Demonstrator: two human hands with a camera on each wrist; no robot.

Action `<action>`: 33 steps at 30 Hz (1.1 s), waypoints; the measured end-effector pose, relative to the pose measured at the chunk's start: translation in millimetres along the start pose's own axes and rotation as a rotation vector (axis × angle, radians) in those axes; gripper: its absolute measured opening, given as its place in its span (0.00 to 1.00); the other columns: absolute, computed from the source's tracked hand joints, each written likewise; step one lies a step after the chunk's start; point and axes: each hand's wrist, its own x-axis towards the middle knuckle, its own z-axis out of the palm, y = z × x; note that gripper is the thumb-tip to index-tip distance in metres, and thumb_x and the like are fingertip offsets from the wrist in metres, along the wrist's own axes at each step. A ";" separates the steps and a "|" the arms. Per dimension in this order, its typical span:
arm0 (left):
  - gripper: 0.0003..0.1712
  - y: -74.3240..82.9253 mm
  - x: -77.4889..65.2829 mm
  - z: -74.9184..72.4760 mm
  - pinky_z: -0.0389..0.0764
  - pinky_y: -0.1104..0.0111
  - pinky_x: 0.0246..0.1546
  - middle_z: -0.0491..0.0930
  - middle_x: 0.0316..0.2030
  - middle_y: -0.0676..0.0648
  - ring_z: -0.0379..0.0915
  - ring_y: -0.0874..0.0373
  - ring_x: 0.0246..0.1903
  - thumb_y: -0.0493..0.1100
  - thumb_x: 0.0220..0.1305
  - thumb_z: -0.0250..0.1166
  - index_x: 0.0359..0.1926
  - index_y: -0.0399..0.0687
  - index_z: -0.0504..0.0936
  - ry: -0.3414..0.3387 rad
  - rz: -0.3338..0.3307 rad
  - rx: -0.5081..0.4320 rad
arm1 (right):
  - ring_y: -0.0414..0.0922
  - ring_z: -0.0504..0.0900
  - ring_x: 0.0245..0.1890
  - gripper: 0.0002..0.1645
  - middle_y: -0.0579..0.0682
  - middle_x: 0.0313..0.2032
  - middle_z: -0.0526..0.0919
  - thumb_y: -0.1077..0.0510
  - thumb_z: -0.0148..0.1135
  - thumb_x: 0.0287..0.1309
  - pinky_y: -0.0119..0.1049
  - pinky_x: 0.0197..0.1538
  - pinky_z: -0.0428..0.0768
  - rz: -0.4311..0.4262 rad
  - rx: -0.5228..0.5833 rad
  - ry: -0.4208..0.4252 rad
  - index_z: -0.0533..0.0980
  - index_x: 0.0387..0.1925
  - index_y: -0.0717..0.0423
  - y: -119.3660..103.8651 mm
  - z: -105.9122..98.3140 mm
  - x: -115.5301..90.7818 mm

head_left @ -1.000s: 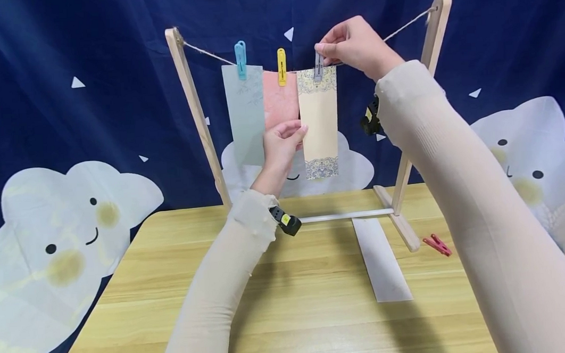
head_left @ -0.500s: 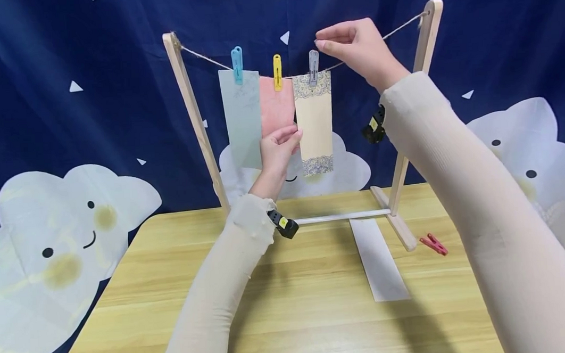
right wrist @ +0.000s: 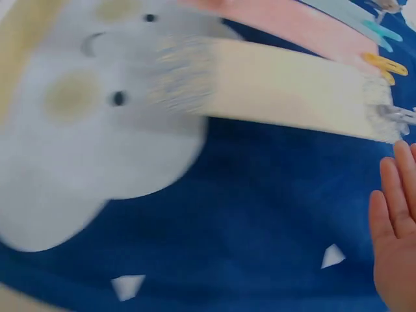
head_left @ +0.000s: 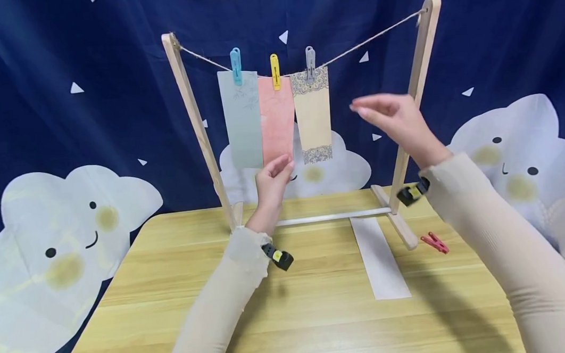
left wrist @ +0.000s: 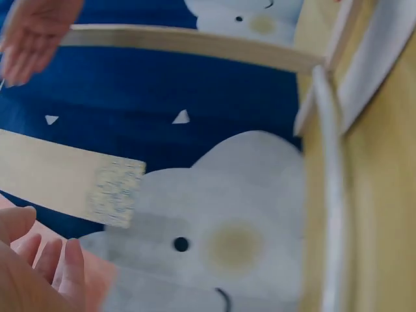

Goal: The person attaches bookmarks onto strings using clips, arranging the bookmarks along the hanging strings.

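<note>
Three paper cards hang on a string [head_left: 376,35]: a grey-green card [head_left: 241,125] under a blue clothespin [head_left: 235,66], a pink card [head_left: 277,118] under a yellow clothespin [head_left: 275,71], and a cream card [head_left: 313,113] with patterned ends under a grey clothespin [head_left: 310,64]. My left hand [head_left: 270,190] is in front of the pink card's lower end, fingers loosely bent and holding nothing; whether it touches the card I cannot tell. To the right of the cream card, my right hand [head_left: 402,125] is in the air with nothing in its fingers.
On the wooden table [head_left: 318,318] lie a white card [head_left: 382,262] and a red clothespin [head_left: 434,242]. The string's wooden frame has a right post [head_left: 425,57], a left post [head_left: 195,122] and a white crossbar [head_left: 332,216]. Behind hangs a blue cloth with clouds.
My right hand has let go of the grey clothespin and moved down and right. My left hand has dropped away from the cream card's edge, and that card now hangs free.
</note>
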 end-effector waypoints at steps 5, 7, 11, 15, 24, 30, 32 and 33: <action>0.19 -26.2 -19.9 -6.4 0.81 0.65 0.45 0.81 0.49 0.42 0.79 0.66 0.36 0.33 0.57 0.66 0.51 0.39 0.79 -0.046 -0.100 0.010 | 0.30 0.78 0.48 0.22 0.34 0.45 0.84 0.51 0.59 0.63 0.18 0.49 0.73 0.118 -0.050 -0.028 0.77 0.52 0.61 39.3 -10.1 -51.6; 0.18 -34.5 -27.1 -6.3 0.82 0.68 0.42 0.82 0.49 0.44 0.79 0.66 0.36 0.34 0.57 0.66 0.50 0.40 0.80 -0.060 -0.133 0.017 | 0.28 0.78 0.46 0.22 0.31 0.42 0.83 0.51 0.59 0.63 0.18 0.47 0.73 0.169 -0.078 -0.041 0.77 0.52 0.62 51.9 -14.5 -69.3; 0.19 -47.0 -38.4 -4.3 0.82 0.71 0.40 0.82 0.49 0.43 0.80 0.64 0.38 0.33 0.57 0.66 0.51 0.39 0.80 -0.071 -0.177 -0.005 | 0.26 0.79 0.41 0.22 0.27 0.39 0.82 0.53 0.58 0.63 0.17 0.43 0.74 0.235 -0.148 -0.103 0.76 0.52 0.65 72.7 -24.5 -101.2; 0.19 -58.8 -47.0 -0.8 0.81 0.69 0.42 0.81 0.49 0.41 0.79 0.65 0.36 0.33 0.57 0.65 0.51 0.36 0.79 -0.085 -0.203 -0.003 | 0.23 0.78 0.38 0.24 0.27 0.38 0.82 0.53 0.59 0.63 0.16 0.41 0.74 0.315 -0.194 -0.160 0.75 0.51 0.69 90.3 -35.2 -128.4; 0.20 -92.9 -70.7 20.6 0.82 0.68 0.40 0.83 0.46 0.41 0.79 0.66 0.34 0.33 0.56 0.65 0.51 0.35 0.78 -0.170 -0.274 0.035 | 0.22 0.77 0.39 0.26 0.37 0.42 0.84 0.55 0.59 0.62 0.22 0.41 0.77 0.481 -0.167 -0.301 0.71 0.54 0.71 119.4 -51.1 -168.6; 0.23 -112.2 -80.9 31.7 0.81 0.62 0.45 0.82 0.47 0.40 0.79 0.64 0.35 0.33 0.55 0.65 0.54 0.37 0.77 -0.301 -0.352 0.111 | 0.28 0.79 0.40 0.28 0.50 0.46 0.83 0.55 0.58 0.63 0.21 0.43 0.75 0.548 -0.128 -0.371 0.69 0.57 0.71 138.0 -54.9 -178.5; 0.24 -116.9 -83.1 32.7 0.81 0.62 0.46 0.82 0.47 0.41 0.79 0.63 0.36 0.32 0.55 0.65 0.54 0.37 0.76 -0.329 -0.386 0.134 | 0.30 0.79 0.40 0.29 0.55 0.47 0.82 0.53 0.59 0.62 0.21 0.43 0.74 0.579 -0.125 -0.374 0.69 0.57 0.70 144.6 -54.6 -179.1; 0.24 -118.7 -84.1 32.6 0.81 0.62 0.46 0.81 0.47 0.40 0.80 0.61 0.37 0.32 0.55 0.65 0.55 0.36 0.75 -0.336 -0.396 0.139 | 0.31 0.80 0.40 0.29 0.57 0.47 0.82 0.52 0.59 0.62 0.22 0.44 0.75 0.587 -0.115 -0.373 0.69 0.57 0.70 148.4 -54.2 -179.2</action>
